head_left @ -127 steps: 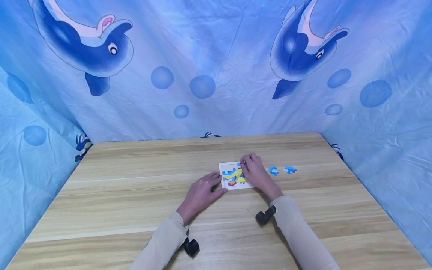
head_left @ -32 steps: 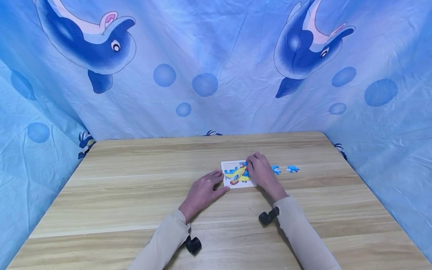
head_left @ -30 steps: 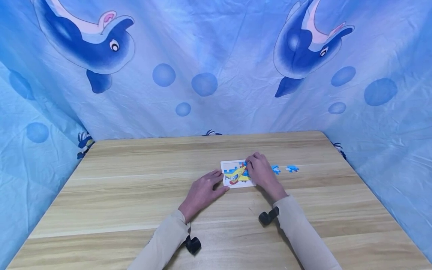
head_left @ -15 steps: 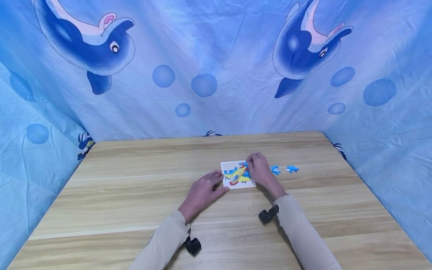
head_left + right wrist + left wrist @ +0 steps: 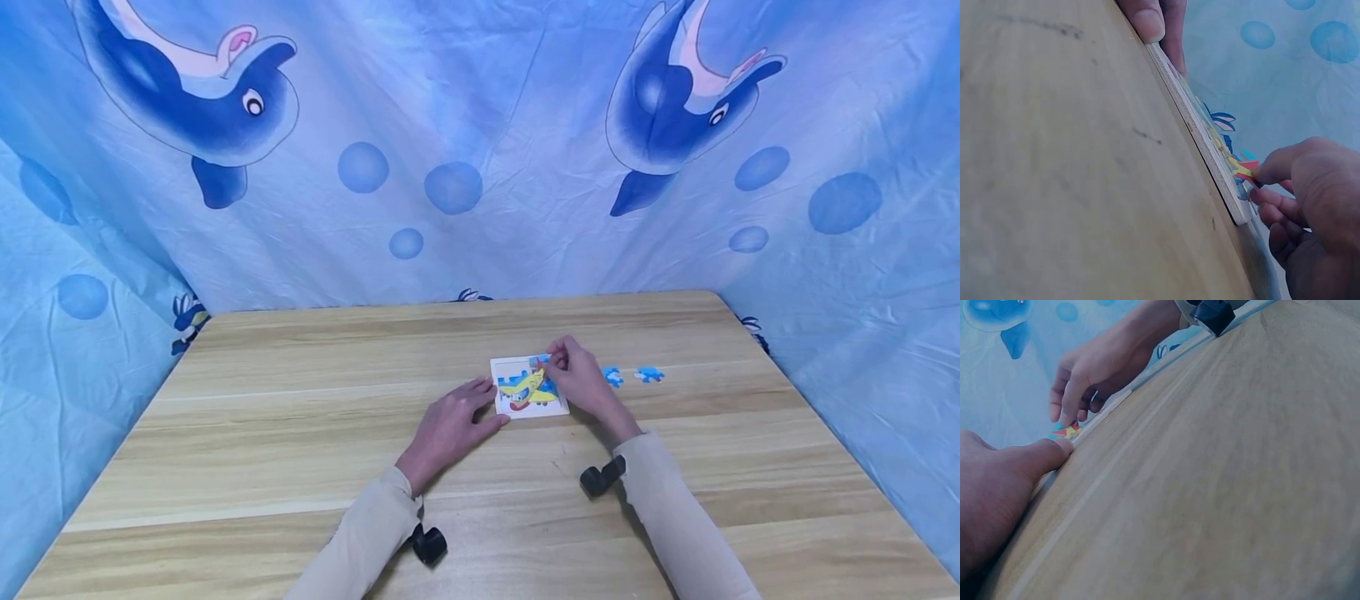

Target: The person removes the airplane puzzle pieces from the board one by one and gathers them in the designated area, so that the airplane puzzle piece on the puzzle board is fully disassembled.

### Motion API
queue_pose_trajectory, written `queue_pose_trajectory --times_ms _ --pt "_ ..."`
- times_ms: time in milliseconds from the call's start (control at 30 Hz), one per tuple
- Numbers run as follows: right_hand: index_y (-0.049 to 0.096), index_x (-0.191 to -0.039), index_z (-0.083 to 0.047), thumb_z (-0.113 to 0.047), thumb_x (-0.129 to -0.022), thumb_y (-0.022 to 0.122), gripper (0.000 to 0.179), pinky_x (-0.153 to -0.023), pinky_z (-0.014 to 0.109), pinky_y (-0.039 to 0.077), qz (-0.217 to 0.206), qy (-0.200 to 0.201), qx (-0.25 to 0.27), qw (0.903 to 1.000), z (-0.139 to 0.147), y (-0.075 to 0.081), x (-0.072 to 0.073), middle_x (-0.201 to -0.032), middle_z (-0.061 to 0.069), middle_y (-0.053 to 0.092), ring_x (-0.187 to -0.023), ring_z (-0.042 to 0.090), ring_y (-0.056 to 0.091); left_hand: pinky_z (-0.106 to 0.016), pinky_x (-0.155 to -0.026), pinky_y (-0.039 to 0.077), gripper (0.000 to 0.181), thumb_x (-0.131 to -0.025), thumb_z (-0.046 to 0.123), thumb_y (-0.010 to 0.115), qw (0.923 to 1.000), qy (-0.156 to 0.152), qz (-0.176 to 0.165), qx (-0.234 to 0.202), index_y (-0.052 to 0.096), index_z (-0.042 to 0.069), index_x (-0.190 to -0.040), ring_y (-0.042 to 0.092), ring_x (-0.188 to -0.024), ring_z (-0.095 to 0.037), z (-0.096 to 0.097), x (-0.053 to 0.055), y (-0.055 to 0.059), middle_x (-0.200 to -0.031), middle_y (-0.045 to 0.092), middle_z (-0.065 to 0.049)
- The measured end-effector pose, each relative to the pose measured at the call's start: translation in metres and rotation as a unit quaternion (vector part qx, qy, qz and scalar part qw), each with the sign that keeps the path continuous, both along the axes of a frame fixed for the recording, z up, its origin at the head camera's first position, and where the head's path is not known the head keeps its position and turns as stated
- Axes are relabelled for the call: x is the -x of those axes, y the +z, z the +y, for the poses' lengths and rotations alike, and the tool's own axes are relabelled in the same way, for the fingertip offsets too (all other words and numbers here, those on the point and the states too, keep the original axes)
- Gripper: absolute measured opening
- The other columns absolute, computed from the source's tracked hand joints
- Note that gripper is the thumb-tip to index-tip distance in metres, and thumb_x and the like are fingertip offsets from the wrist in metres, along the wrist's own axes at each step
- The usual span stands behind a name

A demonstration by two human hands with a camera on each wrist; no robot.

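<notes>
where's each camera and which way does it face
Head: head-worn, facing forward and down at the puzzle board; left hand, right hand, sleeves.
Left wrist: worn there, facing across the table; left hand near, right beyond.
Right wrist: worn there, facing the puzzle board's edge; right hand near, left beyond.
Wrist views share both hands and curtain.

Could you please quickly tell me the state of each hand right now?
Left hand: open, touching the edge of the puzzle board.
Right hand: closed, pinching a red and yellow puzzle piece.
</notes>
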State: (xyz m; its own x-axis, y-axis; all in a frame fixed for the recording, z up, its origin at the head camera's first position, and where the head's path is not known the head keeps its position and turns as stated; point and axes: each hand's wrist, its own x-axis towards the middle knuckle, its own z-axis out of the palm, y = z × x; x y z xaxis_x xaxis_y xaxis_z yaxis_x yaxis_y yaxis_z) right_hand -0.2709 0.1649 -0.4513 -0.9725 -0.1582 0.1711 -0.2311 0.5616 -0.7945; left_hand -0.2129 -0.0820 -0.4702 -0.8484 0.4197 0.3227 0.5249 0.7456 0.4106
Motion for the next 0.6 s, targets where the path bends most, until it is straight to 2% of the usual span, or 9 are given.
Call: queue_pose_trajectory --times_ms 333,600 --pt "0.063 -0.118 0.0 -0.002 -0.102 0.061 0.016 -0.076 0.028 0.05 0.018 -0.006 0.049 0.9986 0.005 -0.001 -0.005 -0.099 0.01 0.062 -0.09 0.024 0.059 -0.046 -0.107 0.049 0.058 -0.096 0.048 0.072 1.0 0.0 0.002 0.001 0.068 0.005 -0.135 0.056 -0.135 -0.029 0.0 -0.001 0.0 -0.144 0.061 -0.013" --pt "0.065 -0.116 0.001 -0.001 -0.1 0.062 0.016 -0.072 0.024 0.048 0.032 -0.012 0.091 0.9953 0.023 0.0 -0.009 -0.099 0.012 0.063 -0.089 0.025 0.058 -0.047 -0.109 0.048 0.059 -0.096 0.049 0.072 0.9999 0.006 -0.008 0.001 0.067 0.005 -0.136 0.054 -0.137 -0.028 0.001 -0.001 0.0 -0.146 0.059 -0.012"
